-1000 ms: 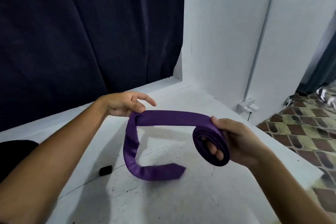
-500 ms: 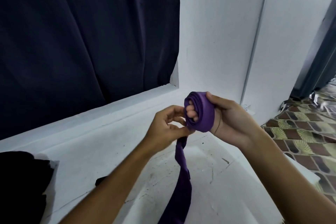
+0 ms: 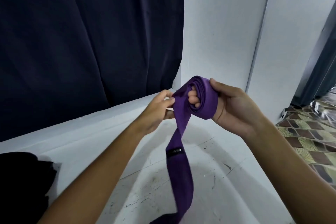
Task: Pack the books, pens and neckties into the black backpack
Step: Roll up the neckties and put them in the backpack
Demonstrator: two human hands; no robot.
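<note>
Both hands busy on the purple necktie [image 3: 181, 120], held up over the white counter [image 3: 87, 140]. Right hand [image 3: 234, 109] curled round the rolled part, fingers [image 3: 194, 99] poking through the middle of the coil, thumb clamped on top. Left hand [image 3: 160, 107] pinching the strip right beside the coil, feeding it in. Rest of the tie dangling straight down, loose end running off the bottom edge of the view.

Looks like the rolling-up step, roughly halfway through by the amount of tail left. Next move probably calls for more wraps around the right fingers while the left keeps the strip flat and snug, then sliding the coil off without letting it spring open. Fabric seems slippery, so could unravel easily.

Small black label [image 3: 174, 151] sewn across the hanging part; writing on it too blurry to read. No other text or brand anywhere.

Dark shape [image 3: 23, 178] at the lower left, possibly the black backpack, can't say for sure. No books or pens in sight.
</note>
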